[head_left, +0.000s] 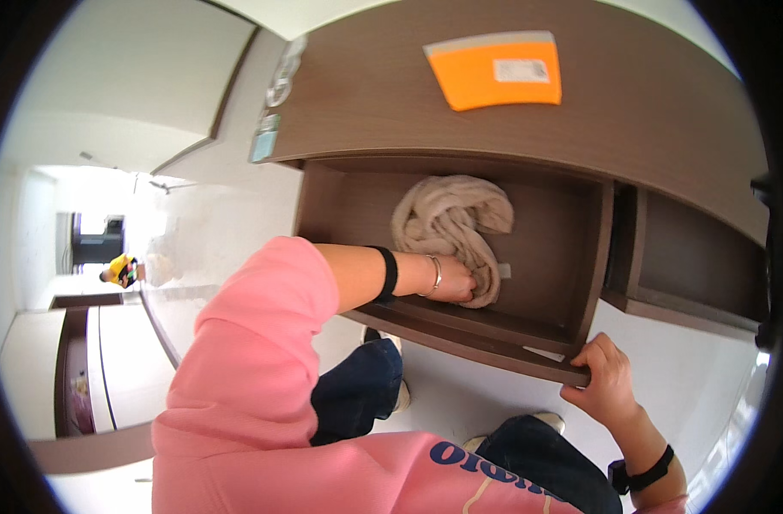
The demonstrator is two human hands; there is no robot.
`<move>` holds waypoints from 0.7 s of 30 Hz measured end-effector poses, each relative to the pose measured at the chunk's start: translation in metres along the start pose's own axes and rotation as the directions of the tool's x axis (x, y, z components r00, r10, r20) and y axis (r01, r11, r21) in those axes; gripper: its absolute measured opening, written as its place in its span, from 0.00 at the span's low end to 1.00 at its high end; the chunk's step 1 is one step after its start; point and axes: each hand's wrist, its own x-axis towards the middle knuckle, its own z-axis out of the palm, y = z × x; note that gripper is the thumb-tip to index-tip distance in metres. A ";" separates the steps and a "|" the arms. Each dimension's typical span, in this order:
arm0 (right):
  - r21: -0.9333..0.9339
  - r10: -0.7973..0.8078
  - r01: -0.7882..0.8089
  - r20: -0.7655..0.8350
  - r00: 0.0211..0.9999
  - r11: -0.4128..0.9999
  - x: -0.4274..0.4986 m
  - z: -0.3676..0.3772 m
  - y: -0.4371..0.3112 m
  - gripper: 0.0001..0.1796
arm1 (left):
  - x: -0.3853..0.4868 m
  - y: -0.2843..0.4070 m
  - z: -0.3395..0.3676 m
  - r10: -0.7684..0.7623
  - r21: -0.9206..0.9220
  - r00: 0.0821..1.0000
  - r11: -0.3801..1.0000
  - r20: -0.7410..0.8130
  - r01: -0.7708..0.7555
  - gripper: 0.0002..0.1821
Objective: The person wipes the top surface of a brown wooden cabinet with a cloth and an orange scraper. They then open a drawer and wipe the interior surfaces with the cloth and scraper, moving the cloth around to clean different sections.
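Note:
A brown wooden drawer [545, 257] is pulled out in front of me. Inside it lies a beige plush cloth [443, 212], perhaps a scarf or towel, loosely curled in folds. My left hand [452, 281] reaches in, its fingers curled on the near end of the cloth; the fingertips are partly hidden. At the drawer's right front corner, my right hand [603, 376] grips the top edge of the drawer front [468, 356]. A small pale tag or piece [505, 270] shows beside the cloth.
On the brown cabinet top [365, 96] lies an orange envelope [494, 70] with a printed label. A second drawer [700, 250] stands partly out at the right. Small packaged items [272, 109] sit at the top's left edge. Far left, a person in yellow [121, 270] is visible.

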 end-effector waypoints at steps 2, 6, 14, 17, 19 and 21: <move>-0.006 0.007 -0.007 0.005 1.000 1.000 -0.001 0.001 0.000 0.20 | -0.026 -0.007 -0.003 -0.078 0.085 0.986 0.994 0.146 0.066 0.06; -0.022 -0.010 0.009 -0.023 1.000 1.000 -0.002 0.002 -0.002 0.20 | -0.111 -0.005 -0.023 -0.381 -0.146 0.924 0.914 0.014 0.379 0.09; 0.006 0.006 -0.006 -0.082 0.997 1.000 -0.003 0.008 -0.004 0.16 | -0.376 0.071 -0.026 -0.933 -0.870 -0.027 0.323 -0.358 0.373 0.14; 0.034 -0.011 0.014 -0.099 0.995 0.999 -0.004 0.007 -0.004 0.16 | -0.512 0.148 -0.046 -0.806 -0.175 -0.130 -0.034 -0.578 0.984 0.14; 0.040 -0.035 0.039 -0.108 0.994 0.998 -0.005 0.007 -0.003 0.16 | -0.580 0.215 -0.065 -0.685 0.085 -0.263 -0.429 -0.680 0.899 0.14; 0.054 -0.020 0.025 -0.099 0.995 0.998 -0.006 0.006 -0.003 0.16 | -0.630 0.267 -0.087 -0.311 -0.623 -0.705 -0.329 -0.638 0.709 0.15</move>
